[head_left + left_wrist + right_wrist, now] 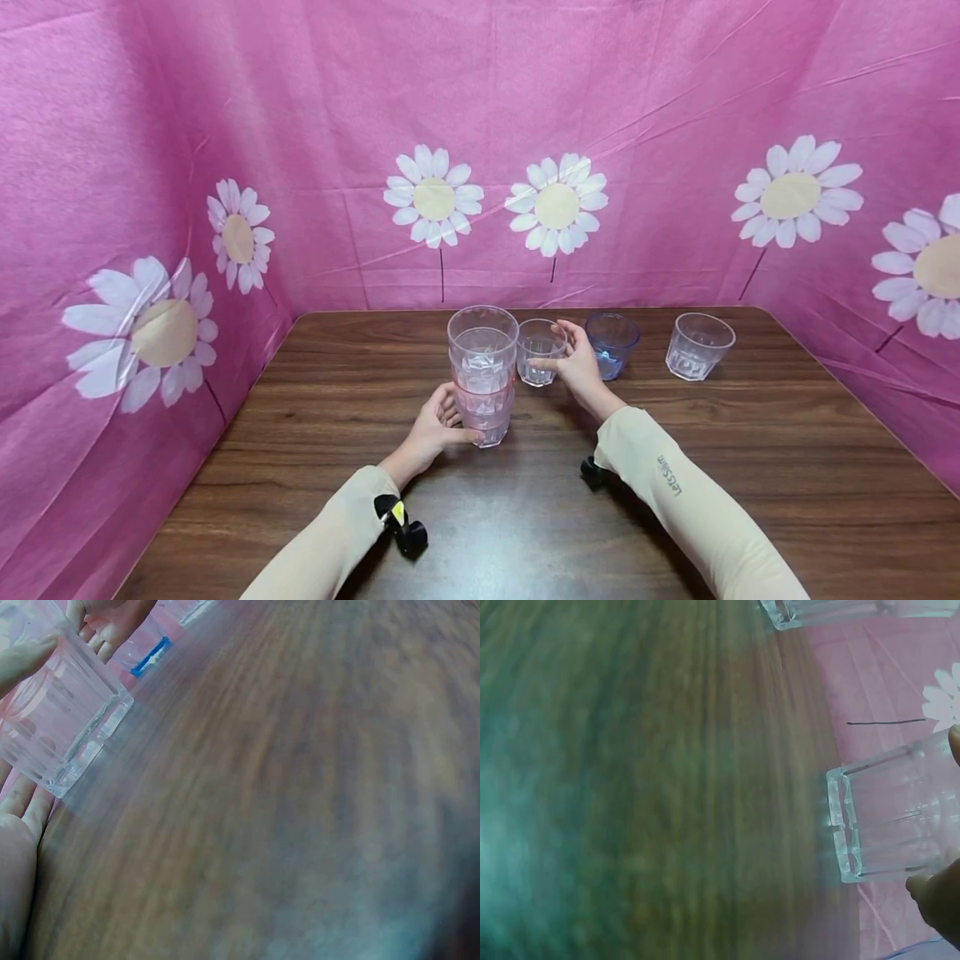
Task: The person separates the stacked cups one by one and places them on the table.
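Head view now, and the right hand's (581, 367) fingers grip a clear cup (528, 348) while the left hand (427, 432) clasps the tall cup stack (483, 404) just beside it, a blue cup (615, 333) and another see-through cup (699, 346) standing farther right on the wooden table (337, 375)!

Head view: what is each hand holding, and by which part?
The left hand holds the cup stack around its lower part; the right hand holds a clear cup by its side wall.
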Tool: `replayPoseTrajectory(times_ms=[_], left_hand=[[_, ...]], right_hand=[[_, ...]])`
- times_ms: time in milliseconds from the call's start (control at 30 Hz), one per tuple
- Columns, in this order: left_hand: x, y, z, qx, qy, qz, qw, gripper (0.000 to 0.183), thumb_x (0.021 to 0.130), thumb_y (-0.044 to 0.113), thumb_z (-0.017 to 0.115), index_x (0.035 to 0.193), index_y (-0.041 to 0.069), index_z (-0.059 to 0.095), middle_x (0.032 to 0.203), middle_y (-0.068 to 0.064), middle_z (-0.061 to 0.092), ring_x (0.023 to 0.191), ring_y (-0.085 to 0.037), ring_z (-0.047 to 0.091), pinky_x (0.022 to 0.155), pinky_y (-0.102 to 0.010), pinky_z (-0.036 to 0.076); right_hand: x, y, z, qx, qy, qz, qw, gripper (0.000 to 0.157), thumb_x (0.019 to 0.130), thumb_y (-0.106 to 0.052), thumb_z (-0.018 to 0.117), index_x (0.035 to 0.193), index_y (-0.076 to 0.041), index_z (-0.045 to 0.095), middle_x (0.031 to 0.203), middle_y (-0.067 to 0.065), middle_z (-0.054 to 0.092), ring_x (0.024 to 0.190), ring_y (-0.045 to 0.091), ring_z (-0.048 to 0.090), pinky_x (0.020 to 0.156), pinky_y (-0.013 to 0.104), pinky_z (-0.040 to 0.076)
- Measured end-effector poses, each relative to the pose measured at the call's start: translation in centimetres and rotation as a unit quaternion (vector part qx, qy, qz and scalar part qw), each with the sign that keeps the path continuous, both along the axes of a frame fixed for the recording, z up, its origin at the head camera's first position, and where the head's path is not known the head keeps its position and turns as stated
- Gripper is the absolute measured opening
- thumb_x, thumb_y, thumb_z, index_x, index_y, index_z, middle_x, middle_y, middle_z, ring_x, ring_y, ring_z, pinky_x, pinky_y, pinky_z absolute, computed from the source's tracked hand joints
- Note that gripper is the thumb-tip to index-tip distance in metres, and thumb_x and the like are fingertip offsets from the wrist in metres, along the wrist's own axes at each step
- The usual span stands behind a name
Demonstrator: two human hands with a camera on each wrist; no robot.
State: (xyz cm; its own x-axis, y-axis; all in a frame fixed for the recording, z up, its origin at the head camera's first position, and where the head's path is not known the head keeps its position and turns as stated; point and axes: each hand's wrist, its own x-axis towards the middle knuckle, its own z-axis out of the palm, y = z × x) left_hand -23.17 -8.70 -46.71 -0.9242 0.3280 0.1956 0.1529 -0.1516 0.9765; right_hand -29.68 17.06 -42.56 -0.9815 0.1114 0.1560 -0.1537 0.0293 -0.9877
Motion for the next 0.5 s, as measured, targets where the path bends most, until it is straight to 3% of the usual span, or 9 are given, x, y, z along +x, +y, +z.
replayPoseTrajectory(times_ms=[333,500], left_hand=[[-0.2,0.1,-0.1,-0.002,0.004,0.003,1.0000,0.073,0.066,-0.015,0.080,0.129,-0.007,0.044,0.130,-0.021,0.059,0.115,-0.016,0.058,0.108,-0.042,0.041],[-0.2,0.0,-0.2,-0.003,0.002,0.004,1.0000,0.072,0.066,-0.015,0.078,0.129,-0.007,0.044,0.130,-0.021,0.060,0.114,-0.016,0.058,0.109,-0.043,0.041]], right_hand=[[0.4,0.2,1.6,0.061,-0.002,0.014,0.998,0.097,0.071,0.008,0.078,0.151,0.007,0.022,0.157,0.026,0.025,0.147,0.036,0.021,0.121,0.041,0.017],[0.9,0.1,3.3,0.054,0.006,0.018,0.998,0.098,0.074,0.006,0.078,0.152,0.005,0.020,0.158,0.024,0.024,0.148,0.034,0.018,0.122,0.037,0.014]])
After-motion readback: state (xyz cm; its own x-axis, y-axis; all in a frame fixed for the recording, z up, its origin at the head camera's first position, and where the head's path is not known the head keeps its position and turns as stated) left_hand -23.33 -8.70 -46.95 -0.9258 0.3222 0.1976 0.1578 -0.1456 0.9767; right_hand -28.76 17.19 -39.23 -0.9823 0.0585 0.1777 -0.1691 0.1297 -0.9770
